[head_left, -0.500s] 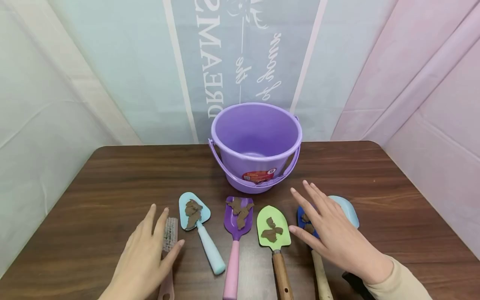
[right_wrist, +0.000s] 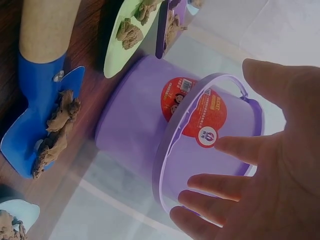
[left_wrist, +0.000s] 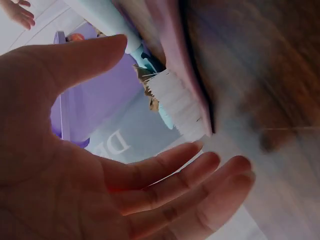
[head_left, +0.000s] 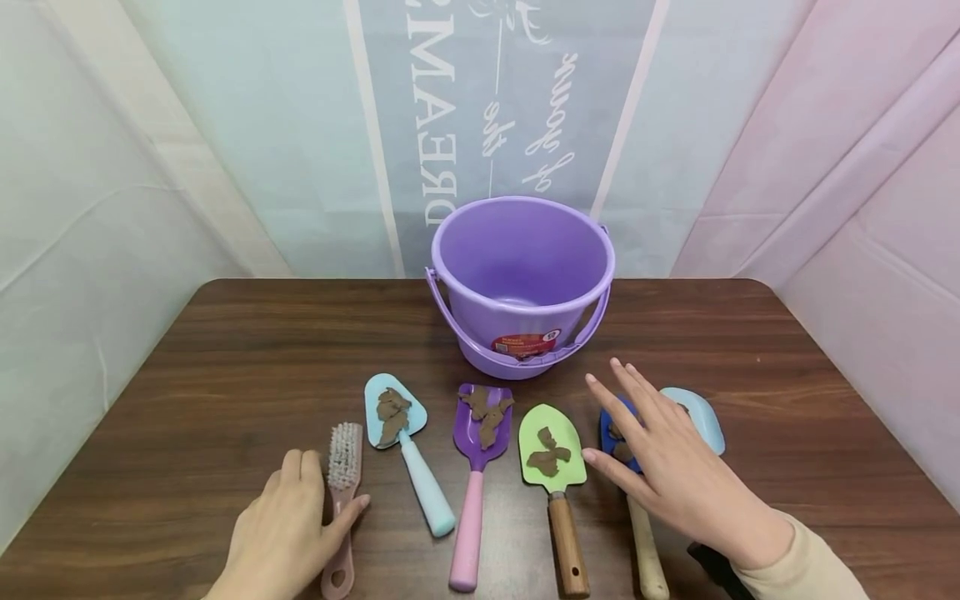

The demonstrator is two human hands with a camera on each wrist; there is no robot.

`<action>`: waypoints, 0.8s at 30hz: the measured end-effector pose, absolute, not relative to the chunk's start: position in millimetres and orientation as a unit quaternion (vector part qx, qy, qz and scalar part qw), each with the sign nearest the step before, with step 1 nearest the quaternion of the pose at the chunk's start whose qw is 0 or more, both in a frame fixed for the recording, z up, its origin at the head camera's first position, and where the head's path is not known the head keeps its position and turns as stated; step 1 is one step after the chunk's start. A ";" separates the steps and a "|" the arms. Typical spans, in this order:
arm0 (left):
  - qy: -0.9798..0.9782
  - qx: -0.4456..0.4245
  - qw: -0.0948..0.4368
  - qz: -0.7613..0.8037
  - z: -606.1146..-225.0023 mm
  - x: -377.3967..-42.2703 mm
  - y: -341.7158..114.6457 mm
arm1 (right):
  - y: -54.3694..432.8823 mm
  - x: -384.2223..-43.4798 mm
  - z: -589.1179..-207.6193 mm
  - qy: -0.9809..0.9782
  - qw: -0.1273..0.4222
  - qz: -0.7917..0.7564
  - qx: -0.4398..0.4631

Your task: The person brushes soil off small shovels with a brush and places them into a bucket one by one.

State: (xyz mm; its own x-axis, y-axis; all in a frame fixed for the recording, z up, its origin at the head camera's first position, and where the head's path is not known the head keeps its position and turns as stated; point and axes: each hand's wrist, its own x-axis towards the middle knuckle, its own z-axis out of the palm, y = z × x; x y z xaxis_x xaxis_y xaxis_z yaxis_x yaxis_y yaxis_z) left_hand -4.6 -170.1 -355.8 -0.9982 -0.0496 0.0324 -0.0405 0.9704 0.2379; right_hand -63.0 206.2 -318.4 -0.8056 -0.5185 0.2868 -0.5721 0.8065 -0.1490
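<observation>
A pink scrub brush (head_left: 345,458) with pale bristles lies at the left of the row of tools. My left hand (head_left: 281,525) hovers beside it, thumb over its handle; the left wrist view shows the fingers spread loosely with nothing between them and the bristles (left_wrist: 177,102) beyond. Above a blue trowel (right_wrist: 37,85) with a wooden handle, my right hand (head_left: 682,475) is held with straight, spread fingers, partly hiding the blade in the head view. Brown clumps (right_wrist: 55,132) lie on that blade. The right palm holds nothing.
A purple bucket (head_left: 480,329) stands behind the tools, its handle hanging in front. Between the hands lie a light blue trowel (head_left: 427,492), a purple shovel (head_left: 469,521) and a green trowel (head_left: 531,475), all bearing brown clumps. Another light blue shovel (head_left: 705,417) lies right.
My left hand has lowered and drawn back toward me, its fingers bending more, so the brush's bristles now show fully. The right hand stays nearly still; the head view has shifted slightly.
</observation>
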 end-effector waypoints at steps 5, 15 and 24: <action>-0.994 0.029 -0.021 -0.105 -358.6 -5.2 -170.8 | 205.3 -61.8 -319.7 -0.945 0.116 0.114 0.283; -0.994 0.015 -0.038 -0.101 -365.0 -6.3 -173.4 | 206.2 -58.1 -324.6 -0.946 0.109 0.117 0.281; -0.990 0.030 -0.079 -0.112 -367.9 -10.1 -175.0 | 207.2 -56.5 -326.5 -0.947 0.108 0.120 0.279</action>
State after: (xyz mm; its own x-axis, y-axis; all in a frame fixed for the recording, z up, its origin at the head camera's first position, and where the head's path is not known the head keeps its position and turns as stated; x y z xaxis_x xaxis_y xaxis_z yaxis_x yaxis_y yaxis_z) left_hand -10.1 -175.0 -367.9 -0.9858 -0.0412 -0.1626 -0.0766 0.9729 0.2180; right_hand -56.5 207.2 -326.5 -0.8214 -0.5018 0.2711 -0.5536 0.8158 -0.1674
